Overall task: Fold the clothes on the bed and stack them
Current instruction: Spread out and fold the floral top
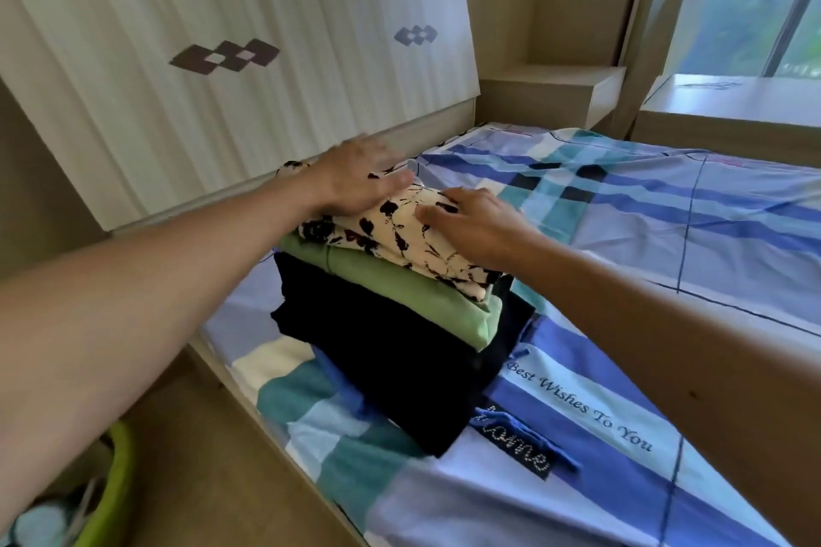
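Observation:
A stack of folded clothes stands on the bed near its left edge. On top lies a cream garment with black floral print (400,235). Under it is a green garment (413,293), then dark navy clothes (391,360), with a blue piece (524,435) sticking out at the bottom. My left hand (355,178) lies flat with straight fingers on the far left part of the printed garment. My right hand (471,218) rests on its right side, fingers spread and touching the cloth.
The bed sheet (666,244) is blue, teal and white plaid with the words "Best Wishes To You". A white panelled headboard (222,58) rises on the left. A green basket (111,497) stands on the floor at the lower left. A window ledge (733,98) lies at the far right.

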Motion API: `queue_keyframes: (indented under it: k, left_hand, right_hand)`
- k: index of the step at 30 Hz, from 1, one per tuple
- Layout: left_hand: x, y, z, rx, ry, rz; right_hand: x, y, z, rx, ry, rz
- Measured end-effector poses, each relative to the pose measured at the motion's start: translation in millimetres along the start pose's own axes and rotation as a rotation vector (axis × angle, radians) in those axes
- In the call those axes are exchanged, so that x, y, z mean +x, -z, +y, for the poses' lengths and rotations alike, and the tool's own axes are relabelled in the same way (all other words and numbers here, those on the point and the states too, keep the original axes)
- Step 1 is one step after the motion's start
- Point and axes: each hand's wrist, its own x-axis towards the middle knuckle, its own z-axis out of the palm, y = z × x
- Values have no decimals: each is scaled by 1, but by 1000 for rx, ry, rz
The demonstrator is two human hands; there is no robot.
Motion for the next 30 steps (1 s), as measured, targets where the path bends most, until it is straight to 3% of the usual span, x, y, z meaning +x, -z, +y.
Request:
queue_keyframes:
  k: [3, 8, 14, 18, 30]
  left_hand:
    - [-17, -31, -17, -79, 86, -94]
    - [-47, -77, -39, -200, 101, 28]
    - [-31, -32, -29, -92, 100, -63]
    - [-14, -5, -19, 46, 71, -162]
    - [-1, 0, -5, 33, -79, -223]
  right_hand:
    - [-11, -19, 10, -136, 43, 30]
    - [-43, -69, 23, -106, 81, 92]
    - [-34, -28, 8, -104, 70, 71]
    - [-25, 2, 1, -114, 11, -54]
    - [-13, 13, 7, -11, 37, -110]
